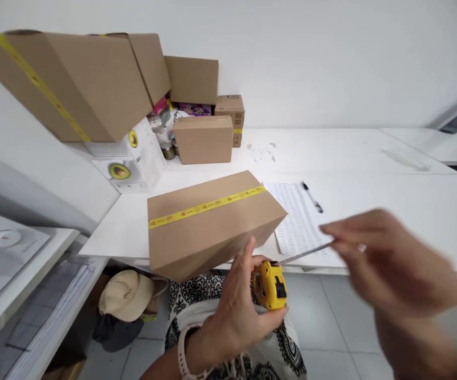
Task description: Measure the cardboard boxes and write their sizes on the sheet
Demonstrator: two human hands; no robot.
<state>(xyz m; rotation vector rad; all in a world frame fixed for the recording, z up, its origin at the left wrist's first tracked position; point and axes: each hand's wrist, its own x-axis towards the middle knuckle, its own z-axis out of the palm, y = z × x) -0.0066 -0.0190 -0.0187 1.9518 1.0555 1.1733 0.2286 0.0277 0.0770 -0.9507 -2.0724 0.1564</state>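
Observation:
My left hand (238, 311) is wrapped round a yellow tape measure (274, 285) with a black button, just in front of the desk edge. Out to the right, my right hand (386, 258), blurred by motion, pinches the end of the pulled-out blade (305, 254). The blade slants up slightly from the case to those fingers. Just beyond my left hand lies a closed cardboard box (212, 227), sealed with yellow printed tape and overhanging the desk's front edge. A printed sheet (297, 216) and a black pen (312, 197) lie to its right.
Large cardboard boxes (89, 79) are stacked at the back left on a white box with avocado pictures (133, 163). Smaller cartons (203, 140) stand by the wall. Below the white desk (371, 200), a beige cap (127, 295) sits at left.

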